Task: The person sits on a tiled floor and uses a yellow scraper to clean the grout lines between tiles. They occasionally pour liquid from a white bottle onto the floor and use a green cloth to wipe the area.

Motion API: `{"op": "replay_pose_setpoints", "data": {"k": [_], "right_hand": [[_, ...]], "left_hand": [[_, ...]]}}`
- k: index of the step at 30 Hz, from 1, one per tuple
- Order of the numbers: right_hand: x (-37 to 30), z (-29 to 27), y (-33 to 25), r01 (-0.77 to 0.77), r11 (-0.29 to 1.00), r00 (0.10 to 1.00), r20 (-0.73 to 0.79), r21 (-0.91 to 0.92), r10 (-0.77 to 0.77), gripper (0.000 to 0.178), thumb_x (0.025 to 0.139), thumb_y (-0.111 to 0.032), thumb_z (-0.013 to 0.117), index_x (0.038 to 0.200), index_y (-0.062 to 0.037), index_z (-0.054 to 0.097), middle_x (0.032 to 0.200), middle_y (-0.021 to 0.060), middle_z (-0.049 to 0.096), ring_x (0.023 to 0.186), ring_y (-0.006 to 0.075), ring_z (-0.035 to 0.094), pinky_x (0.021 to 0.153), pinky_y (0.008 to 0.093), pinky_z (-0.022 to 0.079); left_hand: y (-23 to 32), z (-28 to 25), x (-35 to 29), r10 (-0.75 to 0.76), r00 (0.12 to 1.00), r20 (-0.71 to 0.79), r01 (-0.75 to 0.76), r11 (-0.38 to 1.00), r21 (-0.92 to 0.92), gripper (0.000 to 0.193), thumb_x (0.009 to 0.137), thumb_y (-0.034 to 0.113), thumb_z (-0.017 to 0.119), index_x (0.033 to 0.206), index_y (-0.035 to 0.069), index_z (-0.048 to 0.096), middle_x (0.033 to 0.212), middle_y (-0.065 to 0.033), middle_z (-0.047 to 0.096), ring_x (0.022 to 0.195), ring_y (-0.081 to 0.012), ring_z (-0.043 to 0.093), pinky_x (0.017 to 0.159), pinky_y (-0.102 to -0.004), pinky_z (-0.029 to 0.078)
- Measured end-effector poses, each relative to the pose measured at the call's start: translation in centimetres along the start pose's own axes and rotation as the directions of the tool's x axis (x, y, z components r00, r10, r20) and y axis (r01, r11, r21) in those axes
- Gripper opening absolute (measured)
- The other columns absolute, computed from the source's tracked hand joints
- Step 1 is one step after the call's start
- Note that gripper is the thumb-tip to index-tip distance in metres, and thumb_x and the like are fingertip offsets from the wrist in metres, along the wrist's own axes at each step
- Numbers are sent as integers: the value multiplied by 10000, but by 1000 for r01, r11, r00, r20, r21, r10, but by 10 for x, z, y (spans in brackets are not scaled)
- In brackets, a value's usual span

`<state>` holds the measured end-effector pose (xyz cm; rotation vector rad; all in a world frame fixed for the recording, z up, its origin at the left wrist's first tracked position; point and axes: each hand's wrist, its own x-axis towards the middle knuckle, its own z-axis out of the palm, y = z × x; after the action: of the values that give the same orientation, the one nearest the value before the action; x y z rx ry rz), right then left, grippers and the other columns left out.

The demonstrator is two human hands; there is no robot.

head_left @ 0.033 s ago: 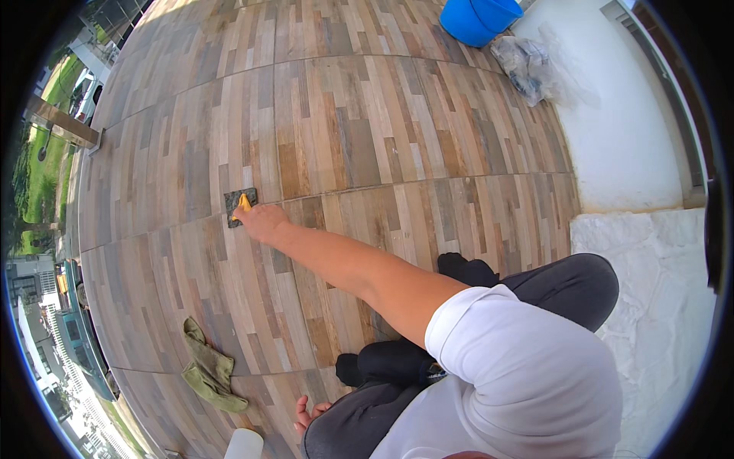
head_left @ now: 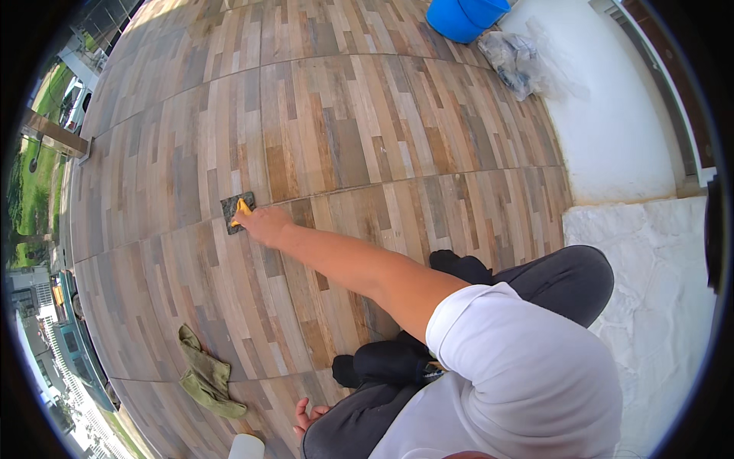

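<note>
My right arm reaches far out over the wood-look tile floor. At its end, my right hand is closed round the yellow handle of a float with a dark, square base. That base lies flat on the floor, close to a joint between tiles. My left hand rests low beside my bent knee, its fingers apart and slightly curled; the knee hides part of it, and nothing shows in it. A crumpled olive-green cloth lies on the tiles left of my left hand.
A white rounded object is cut off at the lower edge. Far right stand a blue bucket and a clear plastic bag by the white wall. At the left edge is a post, with vehicles and grass beyond.
The whole view has shifted slightly. Against the tile joints, the float in my right hand has slid a little nearer and to the right. My left hand and the cloth stay put.
</note>
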<state>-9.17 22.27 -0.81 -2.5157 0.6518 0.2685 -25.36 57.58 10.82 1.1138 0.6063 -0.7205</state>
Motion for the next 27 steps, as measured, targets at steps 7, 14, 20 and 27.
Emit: {"op": "replay_pose_setpoints", "data": {"k": [7,14,20,27], "right_hand": [[-159,-36,182,-388,918,885,-308,-76,349,314,902,-282,371,1173,-132,422,790,160,593,692,348,593,566,456,467],[-170,-55,168,-434,901,892,-133,19,433,212,895,-245,370,1028,-85,414,751,182,593,685,370,580,586,471,459],[-108,-78,128,-12,995,990,138,-98,25,240,846,-171,391,1074,-108,437,872,175,600,819,329,609,647,442,482],[-155,-95,201,97,987,981,180,-127,-74,251,858,-175,382,1102,-183,440,884,155,589,831,316,605,631,440,482]], "left_hand": [[15,-23,33,-114,940,320,107,994,39,581,857,540,371,1224,90,334,534,-113,478,467,-200,441,515,-384,440],[2,30,69,-333,856,395,258,938,232,582,858,540,370,1225,90,333,548,-117,483,479,-202,448,525,-385,442],[-31,92,66,-391,814,429,243,901,360,583,858,540,369,1227,90,332,560,-121,488,490,-205,454,534,-385,443],[-79,140,47,-360,849,386,179,885,431,584,859,539,368,1229,90,331,574,-126,494,503,-208,461,544,-386,445]]}}
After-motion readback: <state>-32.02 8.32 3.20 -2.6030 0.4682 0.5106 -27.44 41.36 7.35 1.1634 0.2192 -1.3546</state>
